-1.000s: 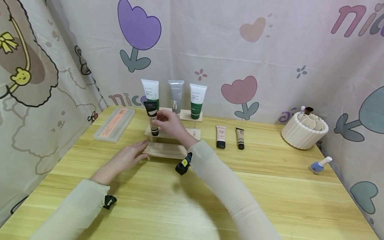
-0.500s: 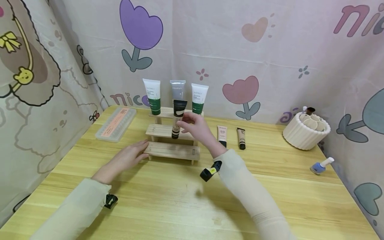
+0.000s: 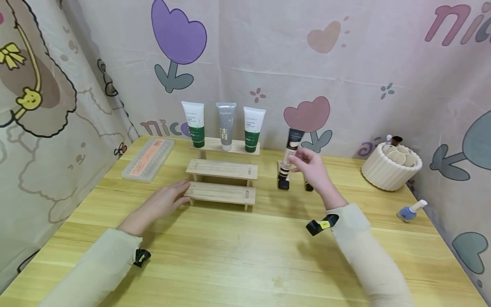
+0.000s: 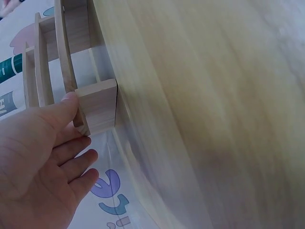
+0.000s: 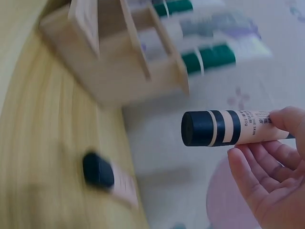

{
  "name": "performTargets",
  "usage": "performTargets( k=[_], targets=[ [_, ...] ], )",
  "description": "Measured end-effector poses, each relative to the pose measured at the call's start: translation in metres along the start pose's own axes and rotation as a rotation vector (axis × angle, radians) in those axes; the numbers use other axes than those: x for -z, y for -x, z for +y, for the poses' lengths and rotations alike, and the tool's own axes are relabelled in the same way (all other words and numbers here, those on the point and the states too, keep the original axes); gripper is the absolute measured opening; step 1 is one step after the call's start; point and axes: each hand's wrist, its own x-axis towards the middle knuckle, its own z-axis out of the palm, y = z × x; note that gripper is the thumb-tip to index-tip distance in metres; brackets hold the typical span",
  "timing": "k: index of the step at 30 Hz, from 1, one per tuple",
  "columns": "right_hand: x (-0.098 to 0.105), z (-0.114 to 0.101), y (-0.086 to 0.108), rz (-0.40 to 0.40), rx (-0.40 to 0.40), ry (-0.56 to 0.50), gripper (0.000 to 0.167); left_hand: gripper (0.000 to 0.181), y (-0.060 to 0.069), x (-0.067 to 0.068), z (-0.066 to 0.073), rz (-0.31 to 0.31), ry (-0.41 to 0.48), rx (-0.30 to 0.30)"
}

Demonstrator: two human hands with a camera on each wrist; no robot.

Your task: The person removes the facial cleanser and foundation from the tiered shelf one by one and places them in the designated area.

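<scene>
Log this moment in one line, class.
Right hand: holds beige tube aloft | Left hand: holds wooden rack, lowest shelf | Top shelf: three tubes

Three large tubes [image 3: 225, 126] (two green-and-white, one grey) and three small tubes [image 3: 288, 152] are appearing alongside one three-tiered stand [image 3: 220, 194], one flat case [image 3: 148, 159], one ribbed holder [image 3: 385, 172] and one polish bottle [image 3: 407, 214].

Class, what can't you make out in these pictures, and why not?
Head view: most of the pink tube, behind the held cosmetic tube.
Head view: the body of the smaller tube, behind the right hand.
Head view: the handle of the makeup brush, inside the cream holder.
Left wrist view: the top of the green tube, cut off by the left edge.
</scene>
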Motion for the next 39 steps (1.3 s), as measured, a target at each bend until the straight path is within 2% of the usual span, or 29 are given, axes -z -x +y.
performTargets(
  k=[5, 10, 16, 19, 25, 28, 39],
  targets=[
    [0.043, 0.025, 0.001, 0.109, -0.042, 0.03, 0.038, 0.05, 0.002, 0.001, 0.0, 0.001, 0.002, 0.012],
    [0.071, 0.049, 0.002, 0.139, -0.096, 0.123, 0.041, 0.05, 0.003, 0.001, 0.0, 0.018, 0.003, 0.003],
    [0.096, 0.077, 0.004, 0.155, -0.191, 0.187, 0.047, 0.05, 0.002, 0.001, 0.0, 0.03, -0.003, -0.007],
    [0.104, 0.087, 0.005, 0.148, -0.25, 0.205, 0.05, 0.05, 0.002, 0.001, 0.0, 0.024, -0.005, -0.007],
    [0.117, 0.101, 0.001, 0.133, -0.373, 0.157, 0.05, 0.05, 0.003, 0.001, 0.002, 0.011, -0.002, 0.003],
    [0.123, 0.107, -0.002, 0.121, -0.43, 0.189, 0.053, 0.05, 0.002, 0.002, 0.003, 0.014, -0.002, 0.003],
    [0.13, 0.118, -0.008, 0.076, -0.546, 0.281, 0.057, 0.05, 0.002, 0.002, 0.004, 0.009, -0.005, 0.001]
  ],
)
